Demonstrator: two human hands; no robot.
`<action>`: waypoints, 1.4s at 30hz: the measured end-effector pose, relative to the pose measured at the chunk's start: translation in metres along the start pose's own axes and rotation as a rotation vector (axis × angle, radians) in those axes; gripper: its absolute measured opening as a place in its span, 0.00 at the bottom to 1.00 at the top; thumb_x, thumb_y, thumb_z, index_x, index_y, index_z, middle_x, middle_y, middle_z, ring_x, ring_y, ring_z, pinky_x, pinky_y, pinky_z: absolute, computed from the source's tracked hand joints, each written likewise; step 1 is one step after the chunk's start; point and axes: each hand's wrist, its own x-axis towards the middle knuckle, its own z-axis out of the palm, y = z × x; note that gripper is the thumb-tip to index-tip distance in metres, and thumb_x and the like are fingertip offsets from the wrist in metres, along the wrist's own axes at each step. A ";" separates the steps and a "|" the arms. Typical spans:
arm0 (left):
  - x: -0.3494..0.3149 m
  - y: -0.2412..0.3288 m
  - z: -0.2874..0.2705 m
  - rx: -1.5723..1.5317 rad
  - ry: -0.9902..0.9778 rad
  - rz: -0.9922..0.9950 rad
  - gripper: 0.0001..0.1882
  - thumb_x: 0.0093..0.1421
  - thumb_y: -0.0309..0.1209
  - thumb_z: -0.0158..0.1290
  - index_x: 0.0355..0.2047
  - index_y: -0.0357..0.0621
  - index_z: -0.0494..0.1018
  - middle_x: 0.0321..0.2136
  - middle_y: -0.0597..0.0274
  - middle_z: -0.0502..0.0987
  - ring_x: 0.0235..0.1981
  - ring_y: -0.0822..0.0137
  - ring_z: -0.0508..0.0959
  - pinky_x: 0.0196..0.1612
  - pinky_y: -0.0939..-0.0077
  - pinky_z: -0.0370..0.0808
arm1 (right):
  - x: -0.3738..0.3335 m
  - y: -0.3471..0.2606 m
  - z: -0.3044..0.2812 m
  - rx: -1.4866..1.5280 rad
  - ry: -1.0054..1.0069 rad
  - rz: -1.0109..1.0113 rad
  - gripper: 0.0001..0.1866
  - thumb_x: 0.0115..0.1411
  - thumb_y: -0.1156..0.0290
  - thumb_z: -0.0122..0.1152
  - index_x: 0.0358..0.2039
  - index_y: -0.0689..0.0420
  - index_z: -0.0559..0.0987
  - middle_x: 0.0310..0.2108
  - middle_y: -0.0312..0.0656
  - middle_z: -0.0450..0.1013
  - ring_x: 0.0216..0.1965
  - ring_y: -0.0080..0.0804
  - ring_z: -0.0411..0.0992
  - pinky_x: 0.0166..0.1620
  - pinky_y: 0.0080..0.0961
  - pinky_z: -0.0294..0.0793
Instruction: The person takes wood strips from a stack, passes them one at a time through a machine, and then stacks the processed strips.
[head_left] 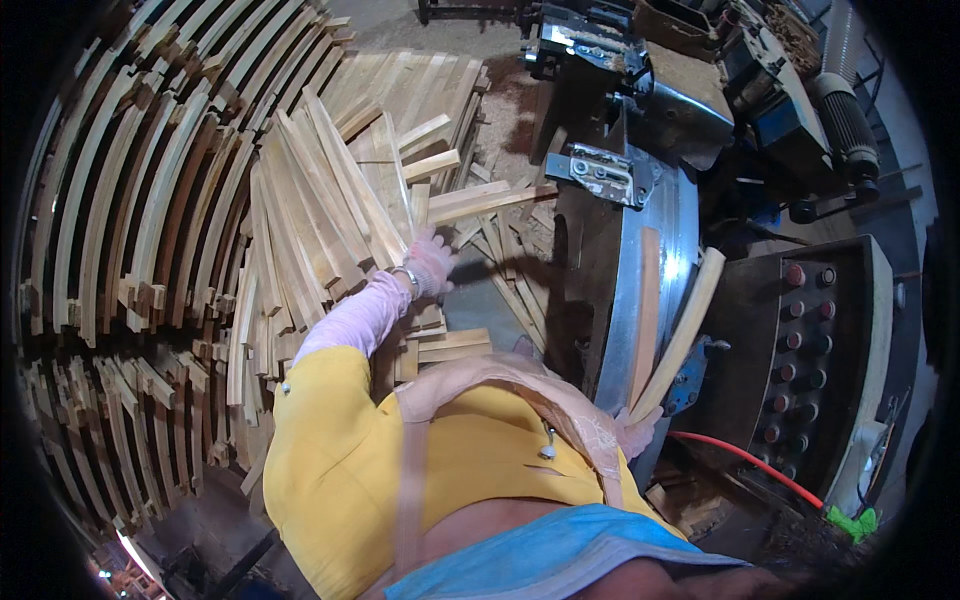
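Note:
My left hand [430, 264], in a pale pink glove with a watch [406, 279] at the wrist, reaches out at the near end of a stack of wooden strips [322, 215]. Its fingers look spread, and the strip ends lie right beside it. Down on the right, my right hand [637, 430], partly behind the apron, is closed round the lower end of a light wooden strip [684, 330]. That strip slants up over the edge of the metal machine table [625, 260]. A second, redder strip [645, 310] lies flat on the table next to it.
Tall stacks of curved wooden strips [110, 200] fill the left side. Loose offcuts [455, 345] lie between me and the machine. A control panel with several buttons [800, 360] stands at the right, near an orange hose [750, 458]. A motor [845, 130] sits behind.

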 end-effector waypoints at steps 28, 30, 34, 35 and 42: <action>-0.076 -0.143 0.003 -0.449 0.271 -1.047 0.55 0.55 0.56 0.60 0.76 0.49 0.49 0.74 0.43 0.54 0.75 0.44 0.52 0.74 0.50 0.52 | 0.038 -0.024 0.027 -0.031 0.180 -0.501 0.30 0.66 0.55 0.59 0.65 0.55 0.72 0.47 0.58 0.77 0.50 0.60 0.73 0.54 0.53 0.71; -0.079 -0.147 -0.007 -0.453 0.263 -0.966 0.50 0.57 0.52 0.59 0.74 0.48 0.53 0.71 0.43 0.59 0.74 0.45 0.57 0.73 0.52 0.56 | 0.037 -0.012 0.042 -0.045 0.305 -0.518 0.28 0.66 0.55 0.57 0.63 0.55 0.74 0.47 0.57 0.77 0.50 0.58 0.73 0.54 0.52 0.71; -0.068 -0.145 0.001 -0.331 0.211 -0.986 0.33 0.57 0.34 0.56 0.64 0.49 0.63 0.63 0.46 0.70 0.67 0.49 0.68 0.67 0.57 0.67 | 0.088 -0.114 0.022 0.032 0.368 -0.745 0.22 0.65 0.57 0.58 0.55 0.54 0.79 0.48 0.52 0.78 0.50 0.54 0.74 0.53 0.49 0.72; -0.070 -0.143 0.002 -0.269 0.229 -1.020 0.31 0.56 0.31 0.56 0.61 0.48 0.65 0.62 0.47 0.72 0.66 0.50 0.69 0.66 0.58 0.69 | 0.102 -0.145 0.022 0.036 0.349 -0.782 0.20 0.65 0.57 0.59 0.53 0.53 0.80 0.48 0.50 0.78 0.50 0.53 0.74 0.52 0.48 0.72; -0.089 -0.132 0.001 -0.872 0.524 -1.088 0.37 0.58 0.30 0.56 0.69 0.49 0.61 0.57 0.45 0.76 0.55 0.48 0.78 0.58 0.59 0.75 | 0.189 -0.269 0.031 -0.042 0.330 -0.861 0.15 0.59 0.61 0.63 0.44 0.54 0.80 0.42 0.49 0.79 0.44 0.51 0.76 0.46 0.47 0.74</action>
